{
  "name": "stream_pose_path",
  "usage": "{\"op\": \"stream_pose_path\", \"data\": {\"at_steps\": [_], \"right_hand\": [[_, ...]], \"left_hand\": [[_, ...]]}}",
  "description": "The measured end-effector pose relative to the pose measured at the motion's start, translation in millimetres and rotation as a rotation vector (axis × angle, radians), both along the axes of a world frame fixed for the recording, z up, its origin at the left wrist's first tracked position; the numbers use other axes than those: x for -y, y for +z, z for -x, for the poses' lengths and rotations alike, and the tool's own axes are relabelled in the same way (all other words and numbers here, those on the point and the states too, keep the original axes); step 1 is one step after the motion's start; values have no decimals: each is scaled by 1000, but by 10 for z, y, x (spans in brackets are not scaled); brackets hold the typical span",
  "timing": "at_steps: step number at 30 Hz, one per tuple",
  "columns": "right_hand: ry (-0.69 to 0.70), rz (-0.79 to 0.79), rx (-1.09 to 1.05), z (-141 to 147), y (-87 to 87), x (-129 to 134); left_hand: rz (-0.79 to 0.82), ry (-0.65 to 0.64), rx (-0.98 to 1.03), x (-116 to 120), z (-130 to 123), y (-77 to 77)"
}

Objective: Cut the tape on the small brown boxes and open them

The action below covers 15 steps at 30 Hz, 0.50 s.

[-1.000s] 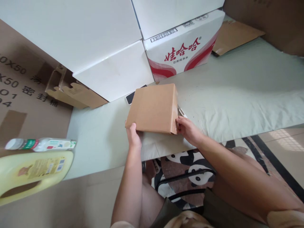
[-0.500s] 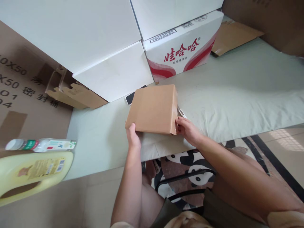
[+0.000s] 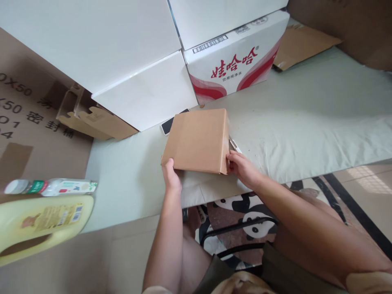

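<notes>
A small brown cardboard box (image 3: 197,139) is tilted above the pale green cloth, near its front edge. My left hand (image 3: 170,174) grips the box's lower left corner, thumb on the face and the other fingers hidden behind. At the lower right edge, my right hand (image 3: 241,166) pinches the side of the box with curled fingers. Behind the box's upper left lies a dark flat object with a white rim (image 3: 173,121), partly covered. A thin whitish tool (image 3: 235,145), perhaps a utility knife, pokes out to the right of the box.
White cartons (image 3: 147,90) stand along the back, beside a red-and-white water carton (image 3: 234,61). Folded cardboard (image 3: 306,45) lies at back right, and more cardboard (image 3: 101,122) at left. A plastic bottle (image 3: 58,187) and a yellow jug (image 3: 45,224) are at the left edge.
Both hands and the box stay practically where they were. Only a very slight shift of the view shows.
</notes>
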State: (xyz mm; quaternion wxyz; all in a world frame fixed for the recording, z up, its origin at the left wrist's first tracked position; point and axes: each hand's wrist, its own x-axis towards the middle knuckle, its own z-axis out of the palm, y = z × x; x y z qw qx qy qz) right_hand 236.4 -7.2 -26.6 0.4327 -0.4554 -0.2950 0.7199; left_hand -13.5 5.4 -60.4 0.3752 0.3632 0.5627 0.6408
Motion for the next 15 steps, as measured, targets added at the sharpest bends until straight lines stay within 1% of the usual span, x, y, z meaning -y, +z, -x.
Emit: {"op": "stream_pose_path", "data": {"at_steps": [3,7,11,15], "right_hand": [[-7,-14,16,3,-3,10],[2,-25,37,3,1,18],[8,-42,54,4,-11,24],[5,-51,73,1,-32,38]], "left_hand": [[7,40,38,0,-30,28],[-14,28,53,3,-86,86],[-17,54,82,4,-138,147],[-1,57,94,1,-164,172]]}}
